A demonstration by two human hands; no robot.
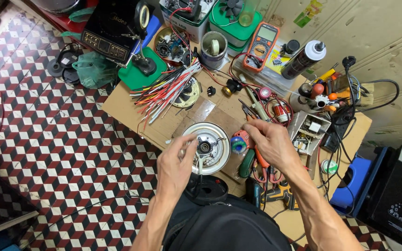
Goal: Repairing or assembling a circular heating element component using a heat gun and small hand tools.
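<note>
Reaching in from below: left hand grip clamped on disc rim. Right hand, palm down, fingers together beside red pliers; contact unclear.

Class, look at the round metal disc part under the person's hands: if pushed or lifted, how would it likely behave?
The round metal disc looks rigid, so it should not flex. Its shiny surface may be slippery. Lying flat on the cardboard, it seems unlikely to roll. The left hand touches its rim.

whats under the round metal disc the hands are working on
The round metal disc rests on a brown cardboard sheet, with a black round base at its near edge. The left hand covers its left rim; directly beneath the disc is hidden.
</note>
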